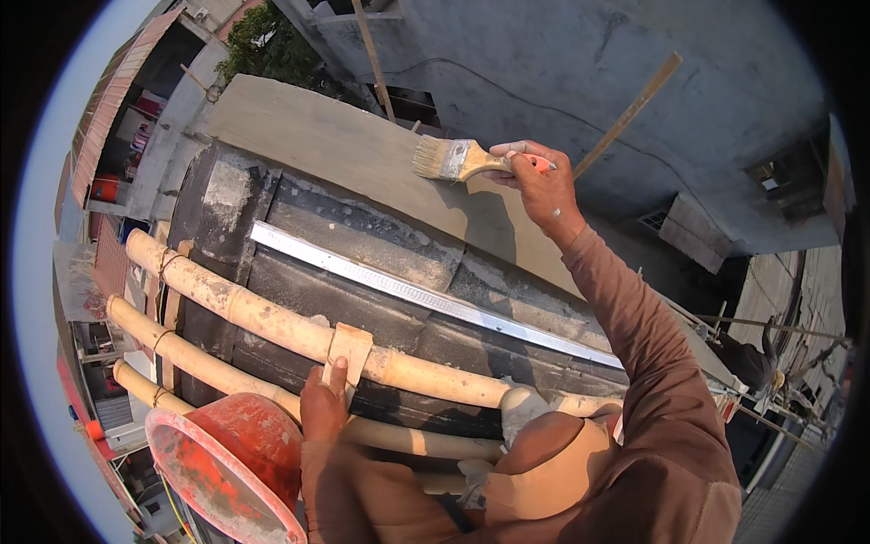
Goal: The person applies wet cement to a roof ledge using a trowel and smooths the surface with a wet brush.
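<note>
Right hand [549,189]: closed around flat paintbrush [459,160].
Flat paintbrush: held over the smooth cement ledge [317,121].
Left hand [323,408]: thumb laid on wooden block [352,344]; finger closure cannot be told.

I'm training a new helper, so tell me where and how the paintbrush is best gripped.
Take the paintbrush by its slim wooden handle, probably best from the right: the broad bristles point left, and the handle narrows rightward, where the right hand holds it.
</note>
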`<state>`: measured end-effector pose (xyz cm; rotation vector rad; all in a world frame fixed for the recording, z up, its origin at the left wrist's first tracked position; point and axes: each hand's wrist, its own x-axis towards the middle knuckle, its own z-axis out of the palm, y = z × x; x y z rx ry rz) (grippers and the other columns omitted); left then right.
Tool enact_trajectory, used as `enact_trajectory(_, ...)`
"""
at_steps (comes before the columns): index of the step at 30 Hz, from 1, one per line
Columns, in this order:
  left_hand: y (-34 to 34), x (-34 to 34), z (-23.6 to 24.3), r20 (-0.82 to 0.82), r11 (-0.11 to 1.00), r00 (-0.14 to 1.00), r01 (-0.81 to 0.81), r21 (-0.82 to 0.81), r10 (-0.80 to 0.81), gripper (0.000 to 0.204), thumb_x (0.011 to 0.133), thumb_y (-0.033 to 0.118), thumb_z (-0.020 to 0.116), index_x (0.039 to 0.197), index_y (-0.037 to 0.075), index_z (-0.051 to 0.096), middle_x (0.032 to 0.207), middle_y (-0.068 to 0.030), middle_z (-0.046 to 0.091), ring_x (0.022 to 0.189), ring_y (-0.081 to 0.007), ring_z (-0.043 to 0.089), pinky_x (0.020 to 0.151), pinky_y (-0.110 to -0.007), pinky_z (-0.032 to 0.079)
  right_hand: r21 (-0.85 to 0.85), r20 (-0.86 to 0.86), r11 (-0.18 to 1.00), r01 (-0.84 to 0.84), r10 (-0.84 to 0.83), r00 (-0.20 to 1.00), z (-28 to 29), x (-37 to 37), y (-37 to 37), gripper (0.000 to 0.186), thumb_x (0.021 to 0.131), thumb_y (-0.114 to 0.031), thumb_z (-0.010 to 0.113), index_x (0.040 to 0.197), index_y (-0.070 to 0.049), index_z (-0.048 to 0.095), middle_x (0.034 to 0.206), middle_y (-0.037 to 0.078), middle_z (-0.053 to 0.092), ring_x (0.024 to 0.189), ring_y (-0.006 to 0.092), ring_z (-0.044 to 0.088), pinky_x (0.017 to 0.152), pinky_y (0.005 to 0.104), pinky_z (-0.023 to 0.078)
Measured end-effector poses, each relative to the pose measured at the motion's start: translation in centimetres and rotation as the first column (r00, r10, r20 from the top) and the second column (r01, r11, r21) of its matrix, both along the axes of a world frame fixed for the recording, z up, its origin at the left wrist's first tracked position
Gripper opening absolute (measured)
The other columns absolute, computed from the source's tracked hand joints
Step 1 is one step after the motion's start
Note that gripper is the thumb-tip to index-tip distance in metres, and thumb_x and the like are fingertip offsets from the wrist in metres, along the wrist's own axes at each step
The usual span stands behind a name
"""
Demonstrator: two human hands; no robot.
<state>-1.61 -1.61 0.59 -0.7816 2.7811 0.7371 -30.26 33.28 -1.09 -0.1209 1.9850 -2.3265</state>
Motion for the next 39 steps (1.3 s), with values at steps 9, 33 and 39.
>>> enact_trajectory(9,1.3,-0.4,0.8,0.044,0.999,0.998,-0.052,0.011,0.051,0.069,0.103,0.051,0.057,0.111,-0.017,0.061,0.094,-0.0379,0.067,0.094,-0.0555,0.064,0.080,-0.052,0.051,0.816,-0.105,0.531,0.229,-0.253,0.962,-3.1,14.0,18.0,0.022,0.085,-0.012,0.063,0.077,0.008,0.066,0.067,0.017,0.061,0.057,0.0200,0.060,0.058,0.0368,0.047)
enact_trajectory(33,1.0,-0.5,0.9,0.051,0.999,0.998,0.033,0.031,-0.034,0.071,0.106,0.053,0.052,0.108,-0.017,0.060,0.091,-0.0330,0.064,0.082,-0.0373,0.059,0.080,-0.044,0.050,0.767,0.107,0.630,0.123,-0.315,0.943,-5.7,19.2,21.5,0.023,0.095,-0.011,0.062,0.081,0.007,0.068,0.078,0.011,0.069,0.070,0.0116,0.065,0.065,0.0318,0.054)
enact_trajectory(39,0.2,-0.7,0.7,0.114,0.993,0.993,0.006,0.117,-0.019,0.073,0.106,0.054,0.051,0.110,-0.019,0.059,0.092,-0.0331,0.065,0.083,-0.0381,0.060,0.081,-0.044,0.050,0.617,-0.157,0.771,0.154,-0.071,0.985,2.0,8.1,4.6,0.023,0.082,-0.014,0.062,0.072,0.007,0.062,0.069,0.026,0.061,0.058,0.0393,0.059,0.061,0.0443,0.050)
